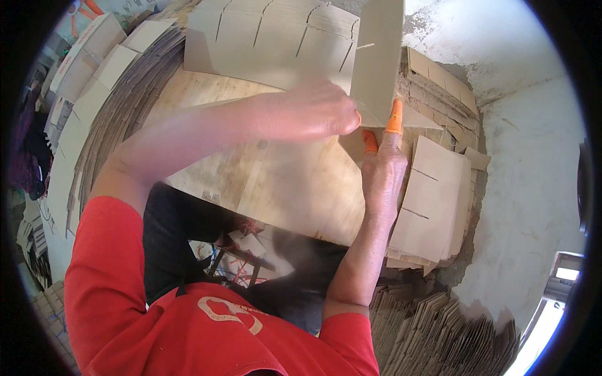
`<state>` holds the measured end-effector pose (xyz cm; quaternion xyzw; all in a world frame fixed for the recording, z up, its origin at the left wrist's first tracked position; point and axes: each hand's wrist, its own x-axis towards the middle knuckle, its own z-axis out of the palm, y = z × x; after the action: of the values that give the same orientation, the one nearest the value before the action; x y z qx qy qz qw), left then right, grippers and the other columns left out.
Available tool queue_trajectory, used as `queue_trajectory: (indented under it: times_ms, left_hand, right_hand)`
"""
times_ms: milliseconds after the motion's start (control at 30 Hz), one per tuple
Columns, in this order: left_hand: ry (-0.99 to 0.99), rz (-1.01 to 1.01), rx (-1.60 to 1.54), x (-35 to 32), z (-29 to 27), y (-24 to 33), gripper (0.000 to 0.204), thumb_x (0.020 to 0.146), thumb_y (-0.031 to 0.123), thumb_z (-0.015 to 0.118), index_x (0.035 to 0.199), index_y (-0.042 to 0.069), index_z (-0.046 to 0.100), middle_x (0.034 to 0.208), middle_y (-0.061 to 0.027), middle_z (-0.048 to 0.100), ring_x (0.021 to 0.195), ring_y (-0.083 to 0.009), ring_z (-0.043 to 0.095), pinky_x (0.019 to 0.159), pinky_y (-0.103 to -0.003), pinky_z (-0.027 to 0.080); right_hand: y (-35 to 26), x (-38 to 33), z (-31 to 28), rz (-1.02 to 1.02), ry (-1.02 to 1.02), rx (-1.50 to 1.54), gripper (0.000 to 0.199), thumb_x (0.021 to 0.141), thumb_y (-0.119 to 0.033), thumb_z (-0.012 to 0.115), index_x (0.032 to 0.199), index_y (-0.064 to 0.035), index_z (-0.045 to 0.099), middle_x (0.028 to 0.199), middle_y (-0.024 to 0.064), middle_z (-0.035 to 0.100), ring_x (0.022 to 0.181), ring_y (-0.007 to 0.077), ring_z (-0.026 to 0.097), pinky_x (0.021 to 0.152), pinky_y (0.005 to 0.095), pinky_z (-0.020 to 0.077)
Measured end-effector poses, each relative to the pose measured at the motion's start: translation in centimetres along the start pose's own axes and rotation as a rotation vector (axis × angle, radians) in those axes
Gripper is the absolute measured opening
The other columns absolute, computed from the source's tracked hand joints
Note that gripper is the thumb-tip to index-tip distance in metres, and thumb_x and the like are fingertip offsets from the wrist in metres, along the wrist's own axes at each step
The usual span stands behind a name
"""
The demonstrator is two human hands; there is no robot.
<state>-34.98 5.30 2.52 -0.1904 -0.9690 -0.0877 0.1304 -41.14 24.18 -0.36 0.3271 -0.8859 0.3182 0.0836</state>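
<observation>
An upright piece of slotted cardboard [378,62] stands at the far right of the table, with other cardboard flaps meeting at its foot. My right hand [384,166] grips it low down, the forefinger stretched along its edge and the thumb beside it; both wear orange finger covers. From the left, my left hand [326,111] reaches across, curled closed and blurred by motion, close to the cardboard's lower left side. A bit of orange cover shows at its fingertips. What those fingers hold, if anything, is hidden.
A stack of slotted cardboard sheets [269,44] lies at the table's far side. Long rows of cardboard strips [125,94] curve along the left. More slotted sheets [429,194] pile up at right, by the wall [533,156]. Below them stand packed cardboard pieces [439,332]. The wooden tabletop [251,175] lies between.
</observation>
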Motion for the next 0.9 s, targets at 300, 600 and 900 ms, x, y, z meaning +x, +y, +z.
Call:
queue_trajectory:
  times_ms: [300, 600, 900]
  left_hand:
    - [0.081, -0.385, -0.425, 0.7, -1.5, -4.6, 0.023, 0.076, 0.015, 0.072, 0.09, 0.0, 0.062, 0.078, -0.0127, 0.061, 0.076, -0.0299, 0.061, 0.069, -0.041, 0.05]
    - [0.137, -0.514, 0.328, 4.7, 7.6, -19.1, 0.04, 0.076, 0.011, 0.072, 0.111, 0.002, 0.053, 0.104, -0.0122, 0.058, 0.111, -0.0288, 0.05, 0.088, -0.041, 0.047]
    - [0.148, -0.494, 0.211, 4.8, 7.9, -22.3, 0.022, 0.079, -0.005, 0.058, 0.099, 0.004, 0.054, 0.092, -0.0165, 0.06, 0.088, -0.0346, 0.06, 0.073, -0.046, 0.048]
  right_hand:
    - [1.3, -0.7, 1.6, -0.084, 0.281, 0.009, 0.043, 0.089, -0.01, 0.066, 0.129, -0.0074, 0.051, 0.096, 0.0174, 0.069, 0.07, 0.0331, 0.067, 0.059, 0.0384, 0.0544]
    - [2.4, -1.1, 2.6, -0.032, 0.254, 0.079, 0.051, 0.086, -0.003, 0.067, 0.133, -0.0088, 0.05, 0.106, 0.0154, 0.069, 0.075, 0.0278, 0.069, 0.061, 0.0345, 0.0542]
    - [3.5, -1.7, 3.6, 0.038, 0.281, 0.143, 0.044, 0.088, -0.004, 0.069, 0.13, -0.0035, 0.053, 0.105, 0.0091, 0.069, 0.089, 0.0122, 0.065, 0.079, 0.0274, 0.0528]
